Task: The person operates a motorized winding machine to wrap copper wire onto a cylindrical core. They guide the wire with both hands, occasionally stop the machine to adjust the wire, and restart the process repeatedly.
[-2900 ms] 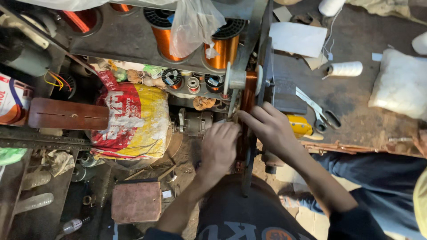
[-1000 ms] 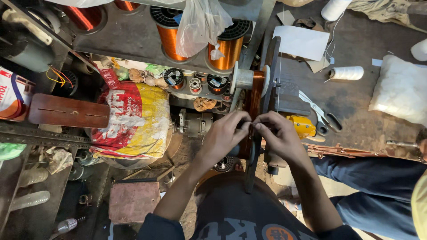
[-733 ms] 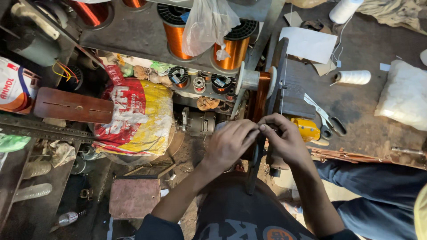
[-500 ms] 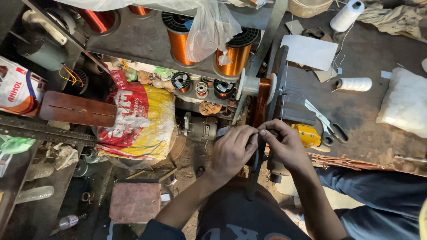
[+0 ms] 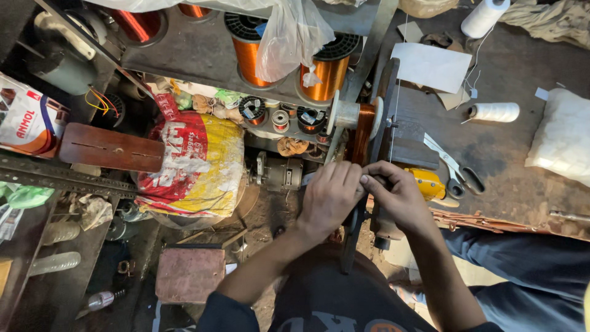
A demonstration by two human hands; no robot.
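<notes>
A dark, stained workbench [image 5: 510, 154] is filling the frame from one to four o'clock, carrying a white thread cone [image 5: 484, 17] at one o'clock, a sheet of white paper [image 5: 432, 66] just below it, a lying thread spool [image 5: 495, 112] and a white cloth bundle [image 5: 562, 138] at three o'clock, and scissors [image 5: 453, 169] beside a yellow tool [image 5: 428, 183] nearer the centre. A grey metal shelf [image 5: 184, 58] is running across eleven to twelve o'clock, bearing copper wire spools [image 5: 327, 72] partly under a clear plastic bag [image 5: 289, 34]. At seven o'clock a reddish block [image 5: 189, 273] is lying on the littered floor [image 5: 264, 215], with a red and yellow sack [image 5: 193, 163] sitting toward nine o'clock.
</notes>
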